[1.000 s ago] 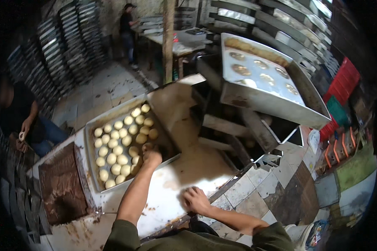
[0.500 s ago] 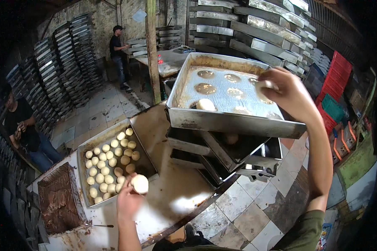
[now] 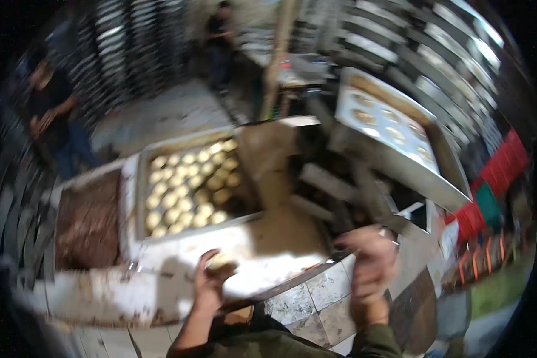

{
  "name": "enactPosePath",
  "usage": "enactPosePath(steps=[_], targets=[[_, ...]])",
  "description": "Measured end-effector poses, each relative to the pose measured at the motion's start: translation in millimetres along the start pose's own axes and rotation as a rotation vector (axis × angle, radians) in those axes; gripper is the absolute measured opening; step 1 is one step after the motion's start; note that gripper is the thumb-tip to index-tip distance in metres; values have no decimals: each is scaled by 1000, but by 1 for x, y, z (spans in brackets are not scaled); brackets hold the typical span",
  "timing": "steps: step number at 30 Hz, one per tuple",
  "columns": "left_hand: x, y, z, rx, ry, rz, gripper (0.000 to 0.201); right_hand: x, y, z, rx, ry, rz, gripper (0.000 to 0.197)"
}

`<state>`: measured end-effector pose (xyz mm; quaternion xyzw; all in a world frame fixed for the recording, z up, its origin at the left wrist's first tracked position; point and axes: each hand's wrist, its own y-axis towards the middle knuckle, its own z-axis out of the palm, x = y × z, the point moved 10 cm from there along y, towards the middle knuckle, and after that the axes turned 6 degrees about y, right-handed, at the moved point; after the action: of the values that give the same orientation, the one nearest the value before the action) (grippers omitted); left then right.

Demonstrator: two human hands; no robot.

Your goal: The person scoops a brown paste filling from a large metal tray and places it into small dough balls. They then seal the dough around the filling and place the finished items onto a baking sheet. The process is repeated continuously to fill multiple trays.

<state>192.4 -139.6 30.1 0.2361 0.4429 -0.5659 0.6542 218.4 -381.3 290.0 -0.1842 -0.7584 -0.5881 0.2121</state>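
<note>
Bakery workroom — dough balls [image 3: 196,181], tall pan stacks [image 3: 371,48]

Hands [image 3: 206,289]: two. Held dough ball [image 3: 222,261]: one. Trayed dough balls [image 3: 185,204]: over two dozen. Co-workers [image 3: 56,98]: two. Wooden post [image 3: 279,53]: one.

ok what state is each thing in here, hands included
Left hand: curled around a dough ball
Right hand: blurred, grip unclear
Dough tray: uncovered, partly filled
Other dough balls: spread out, round
Brown filling: uncovered
Top pan: uncovered, stacked on others
Liner sheet: inside top pan, spotted
Lower pans: stacked askew
</note>
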Motion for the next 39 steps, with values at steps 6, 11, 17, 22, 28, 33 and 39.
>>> enactPosePath(steps=[6, 11, 17, 22, 28, 33, 39], targets=[[9, -33, -89, 112, 333, 53, 37, -144, -135, 307, 270, 365, 948, 27], [-43, -91, -232, -128, -410, -145, 44, -155, -186, 459, 499, 55, 502, 59], [-38, -98, -329, -413, 12, 50, 40, -97, -192, 490, 478, -131, 384, 15], [-30, -62, -268, -110, 445, 42, 55, -64, -123, 534, 759, -387, 244, 14], [-121, -79, -265, 136, 110, -46, 60, -145, -49, 625, 1263, -1122, -140, 25], [-106, -90, -309, -59, -183, -111, 47, -170, -84, 667, 1550, -1194, -438, 21], [-97, -92, -338, -226, -474, -107, 40, -125, -29, 620, 1546, -600, -127, 15]])
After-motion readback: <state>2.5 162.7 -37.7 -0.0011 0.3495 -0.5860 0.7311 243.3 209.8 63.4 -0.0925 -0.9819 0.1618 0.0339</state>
